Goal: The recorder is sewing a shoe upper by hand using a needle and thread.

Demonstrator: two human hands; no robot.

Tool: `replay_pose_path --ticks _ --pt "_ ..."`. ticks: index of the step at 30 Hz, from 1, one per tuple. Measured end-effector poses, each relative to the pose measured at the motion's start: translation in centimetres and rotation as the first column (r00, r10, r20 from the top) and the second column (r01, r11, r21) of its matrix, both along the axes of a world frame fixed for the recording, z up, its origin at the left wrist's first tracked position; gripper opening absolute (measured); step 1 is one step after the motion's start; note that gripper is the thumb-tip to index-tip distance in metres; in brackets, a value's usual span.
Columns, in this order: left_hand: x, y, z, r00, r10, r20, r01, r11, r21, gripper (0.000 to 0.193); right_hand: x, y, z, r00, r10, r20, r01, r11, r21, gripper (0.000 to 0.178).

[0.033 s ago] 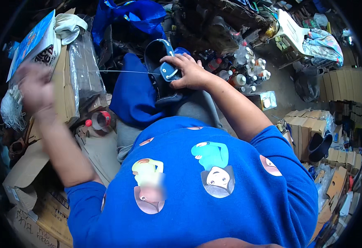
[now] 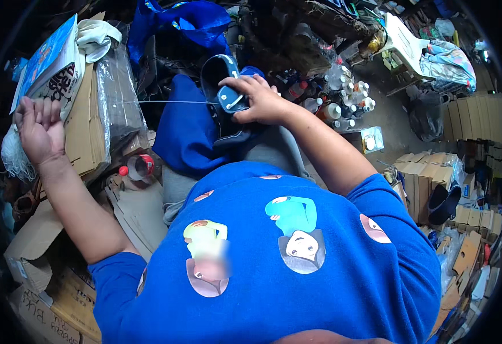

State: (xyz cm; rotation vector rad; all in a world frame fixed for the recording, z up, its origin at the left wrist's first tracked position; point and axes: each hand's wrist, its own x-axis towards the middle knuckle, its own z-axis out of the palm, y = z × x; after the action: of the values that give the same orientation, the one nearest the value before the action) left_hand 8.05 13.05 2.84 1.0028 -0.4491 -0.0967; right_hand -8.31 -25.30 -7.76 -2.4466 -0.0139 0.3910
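My right hand grips a dark blue clog over my lap, fingers on top and thumb on the near side. The clog has a heel strap with pale rivets, and light stitching shows on it. A taut white thread runs from the clog leftward over blue cloth on my knee, growing hard to see before the cardboard. My left hand is raised far out to the left, with fingers curled, in line with the thread. What lies inside those fingers is too fine to see clearly.
Under and beside my left hand are stacked flat cardboard, a book and a bundle of white thread. A red-capped bottle lies near my left thigh. Several bottles stand ahead right. Another dark clog sits by cardboard boxes.
My left hand has moved slightly left and down, and its blur is gone, showing curled fingers. The clog has tilted slightly in my right hand.
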Motion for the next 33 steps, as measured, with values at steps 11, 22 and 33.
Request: replay_pose_path --ticks 11,22,33 --pt "-6.5 -12.7 -6.2 0.985 -0.002 0.175 -0.154 0.468 0.870 0.043 -3.5 -2.5 0.7 0.912 -0.152 0.380 0.157 0.987 0.018 0.049" --pt "-8.5 -20.3 -12.1 0.914 -0.380 -0.141 0.327 0.484 0.811 0.030 -4.2 -9.0 0.2 0.699 -0.678 0.229 0.606 0.731 0.315 0.021" --pt "-8.0 -19.6 -13.0 0.877 -0.440 -0.192 0.418 0.504 0.756 0.027 -8.0 -21.9 4.0 0.450 -0.859 -0.245 0.228 -0.155 0.961 0.015"
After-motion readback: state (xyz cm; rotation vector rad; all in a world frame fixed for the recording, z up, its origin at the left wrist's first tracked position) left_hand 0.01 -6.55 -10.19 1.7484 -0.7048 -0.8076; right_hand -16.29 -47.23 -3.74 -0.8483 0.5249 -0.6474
